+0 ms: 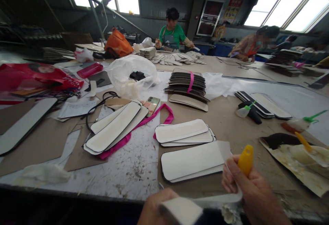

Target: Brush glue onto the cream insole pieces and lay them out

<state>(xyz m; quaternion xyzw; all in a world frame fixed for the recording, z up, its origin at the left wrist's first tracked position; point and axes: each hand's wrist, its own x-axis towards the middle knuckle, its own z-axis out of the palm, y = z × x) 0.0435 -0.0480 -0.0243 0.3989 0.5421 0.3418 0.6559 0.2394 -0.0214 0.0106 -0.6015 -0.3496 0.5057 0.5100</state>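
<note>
- The pale strip [182, 210] is in the air at the near edge of the table [138, 180], spanning the gap between the two hands.
- Its long axis runs left to right across the person's front; the right end bends upward, and the left part turns its flat face up.
- The left hand [157, 207] is closed around the left end of the strip; blur hides exactly how the fingers sit.
- The right hand [248, 185] is clenched round a yellow handle [246, 160], which points up and away, and the same grip seems to pinch the strip's raised right end between thumb and fingers.
- A crusted whitish clump [230, 214] hangs below the right hand, under the strip; whether it belongs to the handle cannot be told.
- From the right grip, the strip lies to the left and slightly nearer the body; from the left grip, it runs off to the right.
- Just beyond the strip, two white pieces [190, 161] lie overlapping on the table, long axis also left to right; their right end is nearest the right hand, though touching or apart is unclear.
</note>
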